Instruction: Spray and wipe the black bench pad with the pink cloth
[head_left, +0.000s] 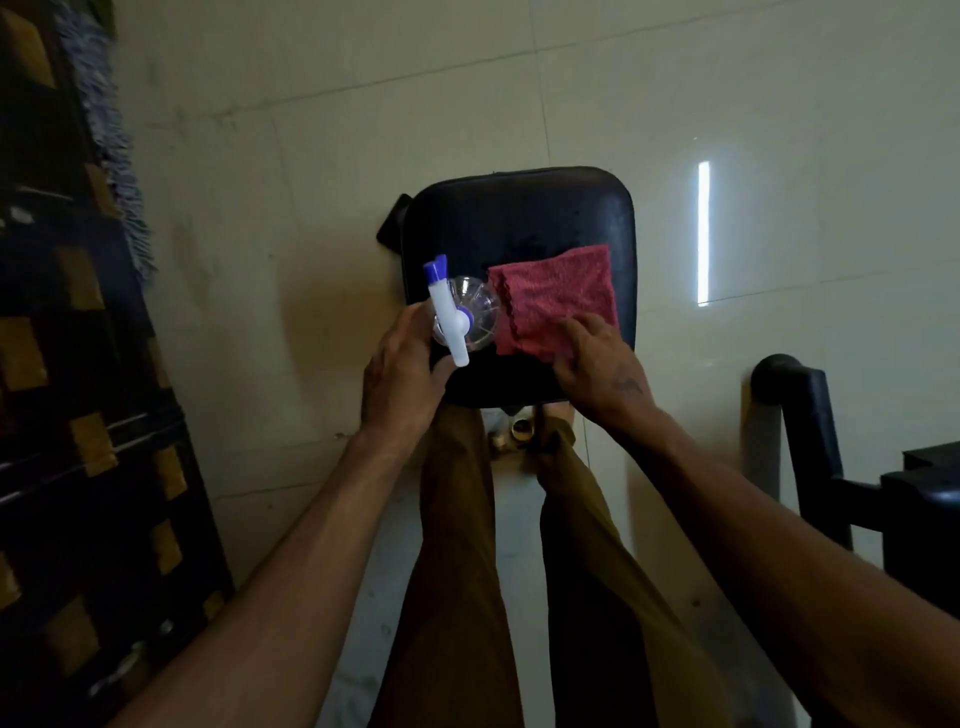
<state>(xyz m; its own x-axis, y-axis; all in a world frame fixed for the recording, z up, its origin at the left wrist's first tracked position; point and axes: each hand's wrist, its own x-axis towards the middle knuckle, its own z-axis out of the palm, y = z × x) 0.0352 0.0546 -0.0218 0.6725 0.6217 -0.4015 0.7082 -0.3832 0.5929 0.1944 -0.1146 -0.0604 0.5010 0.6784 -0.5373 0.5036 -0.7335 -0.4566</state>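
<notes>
Pale tiled floor, me standing over the black bench pad (519, 218).

Pink cloth (556, 301) lies folded on the pad's right side near the front edge, my right hand (597, 364) pressing it flat with fingers spread. My left hand (400, 374) is wrapped around the spray bottle (457, 312) at the left edge. Looks like the wiping step; next I'd drag the cloth toward the far edge.

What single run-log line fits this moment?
left hand: holds spray bottle | right hand: pressing pink cloth flat | black bench pad: droplets visible | phase: wiping
</notes>
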